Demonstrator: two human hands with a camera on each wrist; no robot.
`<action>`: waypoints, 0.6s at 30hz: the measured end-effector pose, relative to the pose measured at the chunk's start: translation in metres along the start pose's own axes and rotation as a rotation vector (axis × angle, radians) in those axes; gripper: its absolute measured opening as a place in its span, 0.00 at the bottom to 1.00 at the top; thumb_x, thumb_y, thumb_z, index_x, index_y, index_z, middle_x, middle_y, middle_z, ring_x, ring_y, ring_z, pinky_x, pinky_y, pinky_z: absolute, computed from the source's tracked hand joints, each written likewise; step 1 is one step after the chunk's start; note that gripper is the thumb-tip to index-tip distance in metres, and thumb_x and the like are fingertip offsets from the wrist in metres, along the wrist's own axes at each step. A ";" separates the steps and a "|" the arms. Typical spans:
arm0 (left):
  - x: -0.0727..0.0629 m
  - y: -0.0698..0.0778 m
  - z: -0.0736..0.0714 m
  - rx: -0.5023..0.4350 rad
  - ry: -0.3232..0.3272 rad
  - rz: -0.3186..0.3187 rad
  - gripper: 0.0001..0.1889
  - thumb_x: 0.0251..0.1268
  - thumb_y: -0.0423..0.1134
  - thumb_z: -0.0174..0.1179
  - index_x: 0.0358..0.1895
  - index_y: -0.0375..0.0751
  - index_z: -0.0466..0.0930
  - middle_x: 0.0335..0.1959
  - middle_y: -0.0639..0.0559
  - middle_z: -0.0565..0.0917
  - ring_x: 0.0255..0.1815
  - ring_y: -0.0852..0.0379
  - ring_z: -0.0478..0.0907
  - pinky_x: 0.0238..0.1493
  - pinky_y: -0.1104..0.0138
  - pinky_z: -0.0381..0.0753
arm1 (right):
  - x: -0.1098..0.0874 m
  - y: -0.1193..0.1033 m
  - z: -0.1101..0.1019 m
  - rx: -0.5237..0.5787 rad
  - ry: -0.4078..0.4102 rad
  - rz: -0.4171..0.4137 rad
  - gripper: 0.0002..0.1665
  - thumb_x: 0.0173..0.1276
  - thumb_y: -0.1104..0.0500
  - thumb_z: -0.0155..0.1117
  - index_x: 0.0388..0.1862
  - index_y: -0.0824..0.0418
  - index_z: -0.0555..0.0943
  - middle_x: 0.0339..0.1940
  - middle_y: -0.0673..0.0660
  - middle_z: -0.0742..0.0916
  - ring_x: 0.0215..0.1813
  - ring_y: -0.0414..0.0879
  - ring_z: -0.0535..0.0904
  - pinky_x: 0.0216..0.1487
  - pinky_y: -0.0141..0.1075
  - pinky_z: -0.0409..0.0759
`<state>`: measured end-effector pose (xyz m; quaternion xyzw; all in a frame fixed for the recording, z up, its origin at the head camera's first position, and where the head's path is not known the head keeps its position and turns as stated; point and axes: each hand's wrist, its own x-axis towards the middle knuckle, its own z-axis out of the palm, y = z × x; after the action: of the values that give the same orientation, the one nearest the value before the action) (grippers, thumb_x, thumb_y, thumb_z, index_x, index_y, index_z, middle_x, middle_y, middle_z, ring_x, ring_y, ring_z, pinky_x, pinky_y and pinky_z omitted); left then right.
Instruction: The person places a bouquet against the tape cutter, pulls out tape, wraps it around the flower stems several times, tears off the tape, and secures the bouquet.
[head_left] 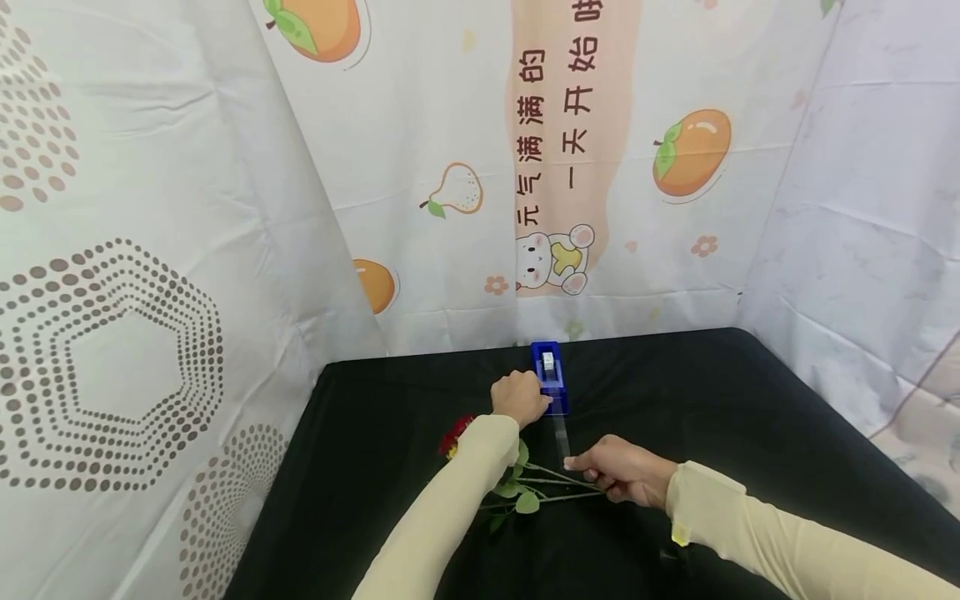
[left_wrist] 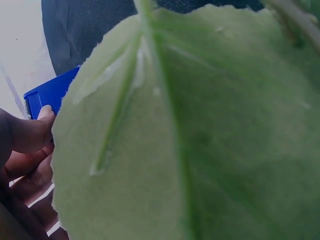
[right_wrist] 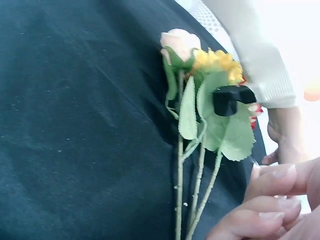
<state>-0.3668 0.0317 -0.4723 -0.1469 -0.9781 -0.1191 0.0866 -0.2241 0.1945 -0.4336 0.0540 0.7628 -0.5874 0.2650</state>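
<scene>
At the far part of the table, my left hand (head_left: 519, 398) grips the side of a blue tape dispenser (head_left: 556, 400), thumb near its toothed end. A strip of clear tape (head_left: 562, 437) runs from the dispenser toward me. My right hand (head_left: 633, 471) pinches the strip's free end between thumb and finger. Flower stems (right_wrist: 180, 195) lie on the table by the right hand. In the right wrist view the bunch has a pale pink rose (right_wrist: 180, 42), a yellow flower (right_wrist: 222, 65) and some red petals. A leaf (left_wrist: 125, 150) hides much of the left wrist view.
A black cloth (head_left: 375, 467) covers the table. Printed white curtains (head_left: 442, 108) hang behind it and at both sides. A small black piece (right_wrist: 230, 100), apparently the left wrist's camera, overlaps the leaves in the right wrist view.
</scene>
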 end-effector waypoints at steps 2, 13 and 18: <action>-0.001 0.000 0.000 0.001 -0.001 -0.002 0.18 0.66 0.54 0.68 0.20 0.52 0.82 0.17 0.56 0.79 0.16 0.58 0.73 0.18 0.62 0.73 | -0.002 0.002 0.001 0.005 -0.007 -0.006 0.20 0.72 0.56 0.67 0.19 0.57 0.74 0.17 0.49 0.71 0.18 0.38 0.59 0.19 0.29 0.60; 0.000 -0.001 0.001 -0.012 -0.009 -0.004 0.16 0.66 0.56 0.68 0.26 0.51 0.87 0.22 0.55 0.83 0.18 0.57 0.75 0.20 0.61 0.75 | -0.009 0.008 -0.002 0.044 -0.017 -0.020 0.23 0.72 0.57 0.68 0.18 0.53 0.71 0.15 0.47 0.65 0.17 0.38 0.54 0.19 0.29 0.57; 0.001 0.000 0.000 -0.014 -0.010 0.003 0.19 0.66 0.56 0.67 0.20 0.52 0.84 0.22 0.56 0.84 0.18 0.58 0.75 0.20 0.61 0.75 | -0.010 0.016 -0.001 0.063 -0.030 -0.004 0.23 0.72 0.56 0.68 0.18 0.52 0.70 0.15 0.46 0.63 0.17 0.37 0.54 0.19 0.29 0.57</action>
<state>-0.3675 0.0315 -0.4725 -0.1494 -0.9775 -0.1251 0.0808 -0.2095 0.2028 -0.4425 0.0522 0.7399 -0.6125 0.2735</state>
